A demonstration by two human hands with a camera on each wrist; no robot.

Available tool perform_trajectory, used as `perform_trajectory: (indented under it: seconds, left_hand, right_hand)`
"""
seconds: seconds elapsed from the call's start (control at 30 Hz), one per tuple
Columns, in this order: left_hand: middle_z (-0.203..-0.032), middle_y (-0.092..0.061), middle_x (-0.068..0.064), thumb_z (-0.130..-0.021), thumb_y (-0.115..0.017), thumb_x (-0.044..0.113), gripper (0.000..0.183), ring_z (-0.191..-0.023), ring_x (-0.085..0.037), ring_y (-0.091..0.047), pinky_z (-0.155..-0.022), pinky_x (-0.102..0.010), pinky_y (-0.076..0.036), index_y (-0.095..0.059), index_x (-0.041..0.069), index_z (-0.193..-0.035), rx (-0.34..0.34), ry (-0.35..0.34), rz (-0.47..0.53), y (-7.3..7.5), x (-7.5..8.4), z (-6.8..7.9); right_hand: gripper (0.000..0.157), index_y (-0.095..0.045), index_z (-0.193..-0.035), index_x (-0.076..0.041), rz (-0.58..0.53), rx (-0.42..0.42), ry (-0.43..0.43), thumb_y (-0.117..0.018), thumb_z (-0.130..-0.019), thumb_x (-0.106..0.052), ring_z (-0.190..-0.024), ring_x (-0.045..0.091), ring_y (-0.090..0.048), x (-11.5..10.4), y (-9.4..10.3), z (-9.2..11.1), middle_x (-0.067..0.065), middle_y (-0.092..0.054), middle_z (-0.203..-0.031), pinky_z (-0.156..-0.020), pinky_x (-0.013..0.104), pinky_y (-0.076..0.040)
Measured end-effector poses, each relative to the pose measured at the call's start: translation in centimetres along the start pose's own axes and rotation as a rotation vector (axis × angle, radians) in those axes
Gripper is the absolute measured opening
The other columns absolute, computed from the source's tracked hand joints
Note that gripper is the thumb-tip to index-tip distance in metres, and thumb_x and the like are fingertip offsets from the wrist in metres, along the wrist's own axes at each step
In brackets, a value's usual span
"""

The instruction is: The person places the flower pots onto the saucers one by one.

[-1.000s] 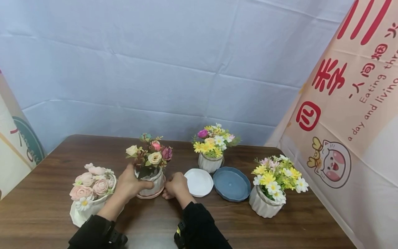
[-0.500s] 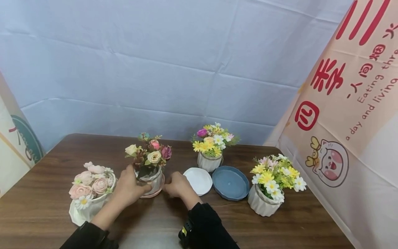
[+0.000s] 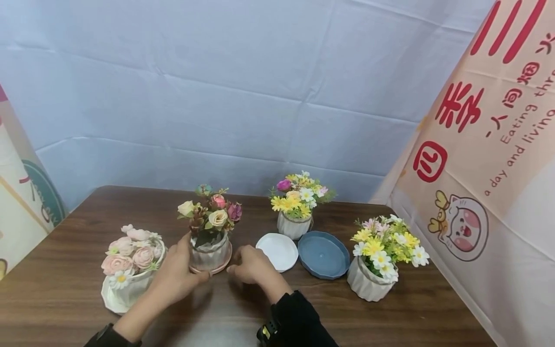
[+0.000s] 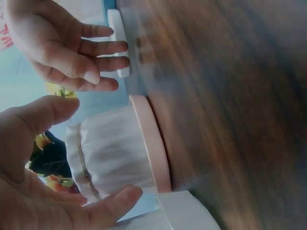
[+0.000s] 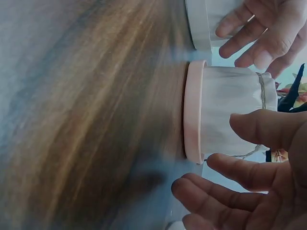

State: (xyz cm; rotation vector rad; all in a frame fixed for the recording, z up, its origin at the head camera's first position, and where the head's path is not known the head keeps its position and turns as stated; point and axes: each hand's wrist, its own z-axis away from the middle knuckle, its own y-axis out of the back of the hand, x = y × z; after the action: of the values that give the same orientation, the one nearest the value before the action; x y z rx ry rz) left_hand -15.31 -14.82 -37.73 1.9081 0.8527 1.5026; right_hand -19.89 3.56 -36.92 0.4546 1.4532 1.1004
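A white ceramic flowerpot (image 3: 211, 258) with rose-like flowers (image 3: 213, 214) stands upright on a pink saucer (image 4: 152, 143), left of centre in the head view. A cord circles the pot's upper part. My left hand (image 3: 175, 272) is at the pot's left side, thumb and fingers spread and curled round nothing; whether a fingertip touches the pot I cannot tell. To the right of the pot is my right hand (image 3: 255, 267), its fingers relaxed, holding nothing. The right wrist view shows its thumb and forefinger near the pot (image 5: 230, 110) and saucer.
At left, a white pot (image 3: 134, 286) of pale pink flowers sits on a white saucer. Right of my hands lie a white saucer (image 3: 277, 252) and a blue saucer (image 3: 323, 255). Two flowerpots with yellow and white daisies, one behind (image 3: 294, 226), one right (image 3: 370, 282), stand on the brown table.
My left hand's fingers have come off the pot and the hand has drawn back towards me. My right hand has loosened beside the saucer. The pot stays in place.
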Motion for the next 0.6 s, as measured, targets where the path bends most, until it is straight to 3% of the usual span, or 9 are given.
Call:
perform_trajectory:
  seconds: [0.2, 0.33, 0.6]
  left_hand:
    - [-0.122, -0.039, -0.041, -0.066, -0.081, 0.025, 0.098, -0.112, -0.051, -0.041, -0.092, -0.060, -0.034, -0.026, -0.018, -0.134, -0.011, -0.023, -0.019, 0.1, 0.5, 1.0]
    - [-0.116, -0.046, -0.035, -0.067, -0.081, 0.026, 0.088, -0.107, -0.046, -0.046, -0.088, -0.058, -0.038, -0.035, -0.014, -0.131, 0.017, -0.058, -0.031, 0.2, 0.6, 1.6]
    - [-0.111, -0.054, -0.019, -0.064, -0.083, 0.022, 0.058, -0.101, -0.037, -0.052, -0.082, -0.055, -0.042, -0.060, 0.005, -0.115, 0.098, -0.151, -0.060, 0.1, 0.5, 2.5]
  right_hand:
    - [0.031, -0.063, -0.106, -0.001, 0.067, -0.044, 0.035, -0.069, -0.084, -0.023, -0.093, 0.025, -0.058, 0.1, 0.2, 1.0, 0.010, -0.062, -0.097, -0.077, 0.037, -0.046]
    - [0.034, -0.063, -0.109, -0.003, 0.111, -0.086, 0.060, -0.069, -0.085, -0.025, -0.098, 0.025, -0.057, 0.2, 0.3, 1.5, 0.010, -0.062, -0.101, -0.080, 0.037, -0.046]
    - [0.042, -0.060, -0.118, -0.005, 0.211, -0.155, 0.099, -0.069, -0.083, -0.027, -0.107, 0.023, -0.053, 0.3, 0.7, 2.5, 0.007, -0.060, -0.106, -0.087, 0.035, -0.043]
